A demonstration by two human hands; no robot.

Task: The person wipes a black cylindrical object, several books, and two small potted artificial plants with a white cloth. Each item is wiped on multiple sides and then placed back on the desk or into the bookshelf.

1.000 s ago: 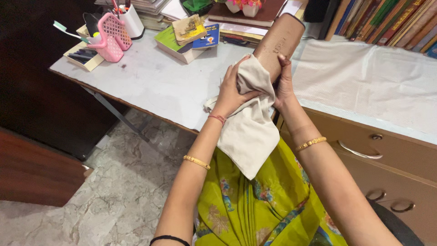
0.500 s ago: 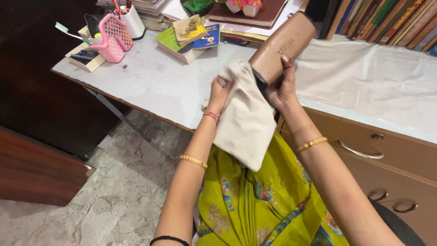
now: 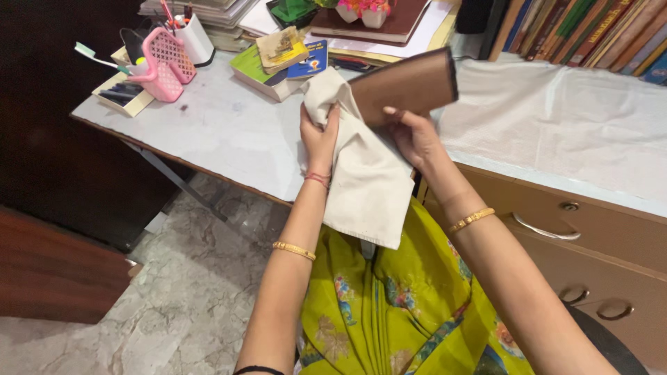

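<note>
My right hand (image 3: 411, 136) grips a flat brown case (image 3: 406, 86) by its lower edge and holds it tilted above the table's front edge. My left hand (image 3: 319, 137) clutches a cream cloth bag (image 3: 365, 177) at its upper part, with the bag's mouth bunched against the case's left end. The rest of the bag hangs down over my lap in a yellow-green floral garment (image 3: 389, 312). Gold bangles sit on both wrists.
A pale table (image 3: 222, 132) carries a pink mesh holder (image 3: 161, 64), a white pen cup (image 3: 194, 38), stacked books (image 3: 285, 59) and a dark book with flowers (image 3: 368, 17). A white cloth (image 3: 556, 118) covers a wooden drawer cabinet (image 3: 590, 236). Upright books (image 3: 590, 28) line the back right.
The brown case has swung from nearly upright to almost level and come further out of the cloth bag. Both hands have lifted a little, and the bag now hangs looser.
</note>
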